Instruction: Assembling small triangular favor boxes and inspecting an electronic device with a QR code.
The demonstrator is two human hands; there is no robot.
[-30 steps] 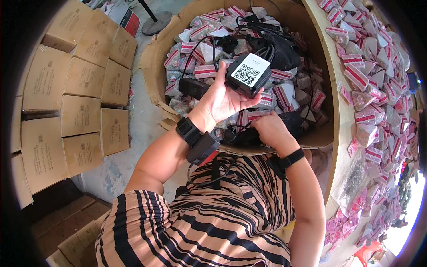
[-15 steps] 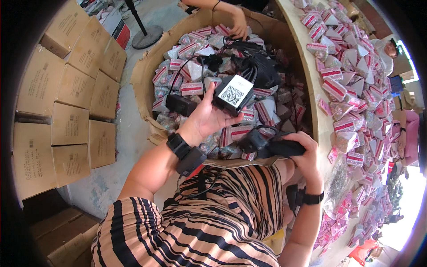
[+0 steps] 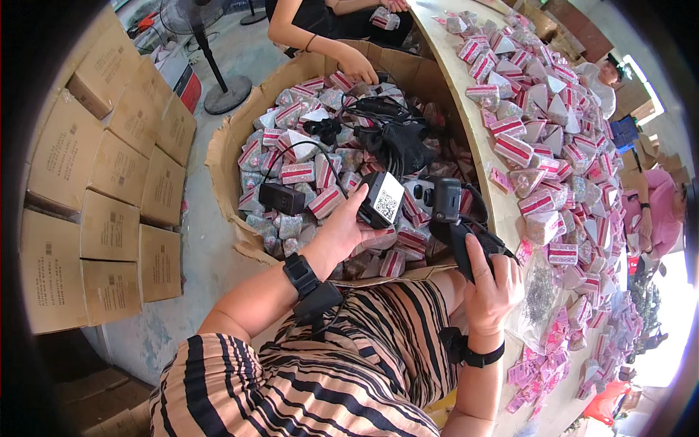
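Observation:
My left hand [image 3: 342,231] holds a black box-shaped device [image 3: 382,200] with a white square-code label turned up, thumb at its edge. A black cable arcs from near it toward a smaller black block [image 3: 282,198] lying on the packets. My right hand [image 3: 494,295] is closed round the dark strap of a black camera-like device [image 3: 445,200], whose body stands up beside the labelled box. Both are above a big cardboard bin [image 3: 227,156] full of clear packets [image 3: 297,172] with pink-and-white labels. Black cables and dark straps [image 3: 404,146] lie on the packets.
Cartons [image 3: 109,226] are stacked at the left. A long table [image 3: 466,124] heaped with similar packets runs along the right. Another person's hand [image 3: 357,64] reaches over the bin's far side. A standing fan [image 3: 211,58] is at the far left; someone in pink [image 3: 659,204] is at the right.
My right hand has turned and lifted the camera-like device upright, close to the labelled box. The box has tilted and shifted lower. The view has shifted, showing more of the far side.

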